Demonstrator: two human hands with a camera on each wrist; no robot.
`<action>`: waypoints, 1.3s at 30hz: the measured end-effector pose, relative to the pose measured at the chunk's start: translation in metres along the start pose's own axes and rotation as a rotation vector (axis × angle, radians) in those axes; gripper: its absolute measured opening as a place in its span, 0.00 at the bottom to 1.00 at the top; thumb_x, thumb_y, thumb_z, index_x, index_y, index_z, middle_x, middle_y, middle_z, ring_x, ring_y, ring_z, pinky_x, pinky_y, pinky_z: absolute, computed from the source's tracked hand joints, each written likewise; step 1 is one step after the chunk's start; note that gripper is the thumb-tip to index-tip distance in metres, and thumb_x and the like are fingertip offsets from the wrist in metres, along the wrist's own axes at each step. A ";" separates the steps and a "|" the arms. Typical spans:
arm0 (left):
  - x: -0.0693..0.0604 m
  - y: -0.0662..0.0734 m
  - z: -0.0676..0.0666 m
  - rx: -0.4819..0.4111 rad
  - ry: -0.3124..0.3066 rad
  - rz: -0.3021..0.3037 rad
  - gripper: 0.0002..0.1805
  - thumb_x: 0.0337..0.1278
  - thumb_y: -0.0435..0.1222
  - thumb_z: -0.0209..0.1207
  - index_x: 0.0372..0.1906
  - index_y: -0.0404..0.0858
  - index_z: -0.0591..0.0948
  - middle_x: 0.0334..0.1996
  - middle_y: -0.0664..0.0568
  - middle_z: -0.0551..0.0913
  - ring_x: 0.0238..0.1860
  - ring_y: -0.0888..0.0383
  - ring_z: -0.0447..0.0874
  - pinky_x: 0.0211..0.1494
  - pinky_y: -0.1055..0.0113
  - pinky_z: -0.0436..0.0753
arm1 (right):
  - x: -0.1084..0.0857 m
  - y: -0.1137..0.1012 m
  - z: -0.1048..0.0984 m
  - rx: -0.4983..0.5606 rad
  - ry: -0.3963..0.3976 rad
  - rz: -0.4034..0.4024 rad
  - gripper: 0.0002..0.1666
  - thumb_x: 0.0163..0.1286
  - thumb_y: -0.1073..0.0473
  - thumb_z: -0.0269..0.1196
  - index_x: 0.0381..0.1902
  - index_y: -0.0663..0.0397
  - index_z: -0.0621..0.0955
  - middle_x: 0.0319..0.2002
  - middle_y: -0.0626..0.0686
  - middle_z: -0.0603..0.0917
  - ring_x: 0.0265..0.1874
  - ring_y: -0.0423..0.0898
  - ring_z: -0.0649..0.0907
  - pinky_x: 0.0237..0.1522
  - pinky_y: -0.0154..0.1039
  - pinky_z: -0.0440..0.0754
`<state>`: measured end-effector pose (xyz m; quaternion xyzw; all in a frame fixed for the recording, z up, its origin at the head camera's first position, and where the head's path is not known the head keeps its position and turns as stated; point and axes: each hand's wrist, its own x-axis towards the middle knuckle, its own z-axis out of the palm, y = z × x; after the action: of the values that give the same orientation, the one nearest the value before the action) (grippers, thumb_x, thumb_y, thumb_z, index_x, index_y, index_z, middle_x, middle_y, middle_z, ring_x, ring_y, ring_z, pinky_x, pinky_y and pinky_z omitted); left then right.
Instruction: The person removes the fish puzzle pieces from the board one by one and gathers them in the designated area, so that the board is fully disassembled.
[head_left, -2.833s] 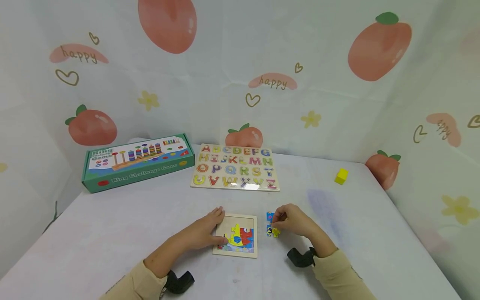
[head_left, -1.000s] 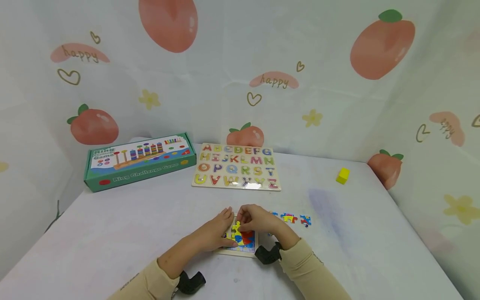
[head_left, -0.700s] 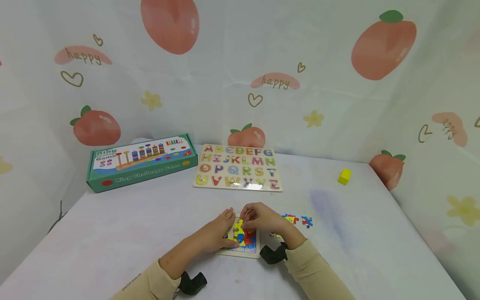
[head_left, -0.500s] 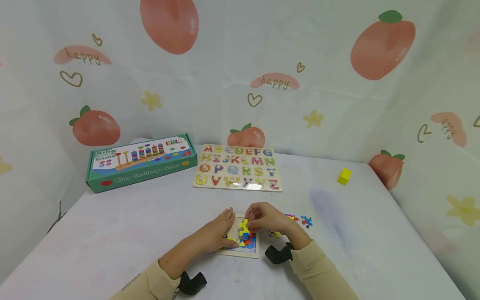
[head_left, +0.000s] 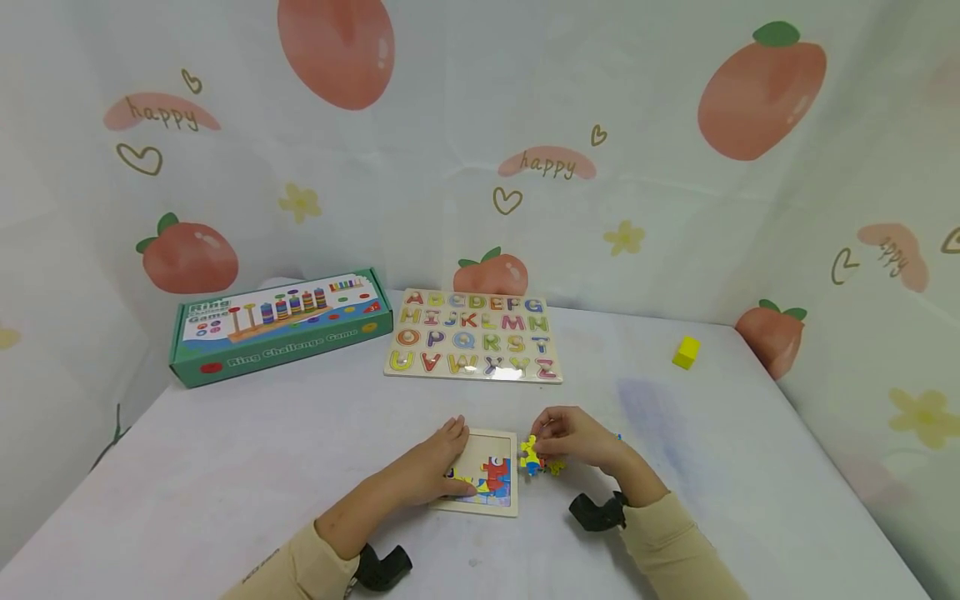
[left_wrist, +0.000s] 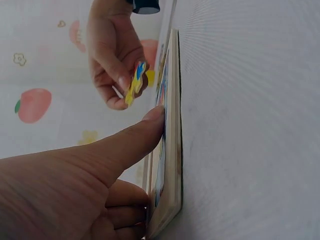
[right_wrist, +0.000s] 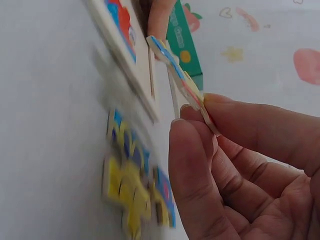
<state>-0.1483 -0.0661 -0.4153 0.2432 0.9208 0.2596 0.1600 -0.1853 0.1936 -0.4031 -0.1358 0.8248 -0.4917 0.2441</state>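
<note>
Pinching a yellow puzzle piece point(head_left: 529, 455) between thumb and fingers, the person's right hand point(head_left: 573, 437) holds it just right of the wooden puzzle tray point(head_left: 514, 492), raised above the bench point(head_left: 480, 558); that grip is clamped on the piece. About a second ago the piece was over the tray; now it is out past the right rim, and pale wood shows left of the red piece point(head_left: 495, 471). I take that to leave the picture in the tray one part shorter. The left hand point(head_left: 423, 471) lies along the tray's left side, its grip apart, fingers stretched toward the far corner and thumb resting on the picture. Right of the tray, under the right hand, a loose yellow piece point(right_wrist: 125, 190) lies with others. Beyond the tray stands an alphabet board point(head_left: 472, 329); farther left is a green game box point(head_left: 281, 325), and well off right, a yellow block point(head_left: 686, 352).
</note>
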 end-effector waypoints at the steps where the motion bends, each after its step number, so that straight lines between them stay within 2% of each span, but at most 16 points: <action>1: 0.000 0.000 0.000 -0.001 0.001 0.002 0.47 0.48 0.48 0.66 0.68 0.26 0.59 0.72 0.38 0.53 0.74 0.44 0.46 0.72 0.50 0.57 | -0.002 0.002 -0.003 0.004 0.001 0.001 0.14 0.61 0.60 0.64 0.39 0.66 0.76 0.26 0.50 0.80 0.26 0.43 0.81 0.35 0.36 0.84; 12: 0.001 -0.002 0.001 -0.010 -0.005 -0.002 0.48 0.49 0.48 0.65 0.68 0.26 0.58 0.72 0.38 0.52 0.74 0.44 0.45 0.72 0.50 0.56 | -0.021 0.024 -0.024 0.009 0.025 0.009 0.17 0.62 0.60 0.63 0.42 0.69 0.74 0.27 0.49 0.81 0.26 0.42 0.82 0.35 0.35 0.84; 21: 0.001 -0.002 0.000 -0.006 -0.003 -0.002 0.48 0.49 0.48 0.65 0.68 0.26 0.58 0.72 0.38 0.52 0.74 0.44 0.46 0.72 0.50 0.56 | -0.033 0.034 -0.035 -0.001 0.055 0.035 0.18 0.62 0.60 0.63 0.42 0.69 0.74 0.27 0.48 0.80 0.26 0.42 0.81 0.33 0.33 0.84; 28: 0.000 -0.002 -0.001 -0.014 -0.007 -0.001 0.48 0.49 0.48 0.65 0.68 0.27 0.58 0.73 0.38 0.51 0.74 0.44 0.45 0.72 0.50 0.56 | -0.038 0.036 -0.037 0.019 0.066 0.050 0.17 0.62 0.60 0.64 0.41 0.70 0.74 0.26 0.48 0.79 0.26 0.43 0.80 0.33 0.34 0.84; 39: 0.000 -0.001 -0.001 -0.032 -0.018 0.005 0.48 0.49 0.48 0.65 0.68 0.26 0.57 0.72 0.38 0.51 0.74 0.44 0.45 0.72 0.50 0.56 | -0.040 0.034 -0.031 -0.098 0.133 0.031 0.14 0.59 0.62 0.66 0.35 0.68 0.76 0.26 0.51 0.77 0.26 0.42 0.77 0.28 0.31 0.81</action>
<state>-0.1490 -0.0674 -0.4146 0.2453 0.9144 0.2724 0.1716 -0.1678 0.2517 -0.4092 -0.1019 0.8642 -0.4550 0.1892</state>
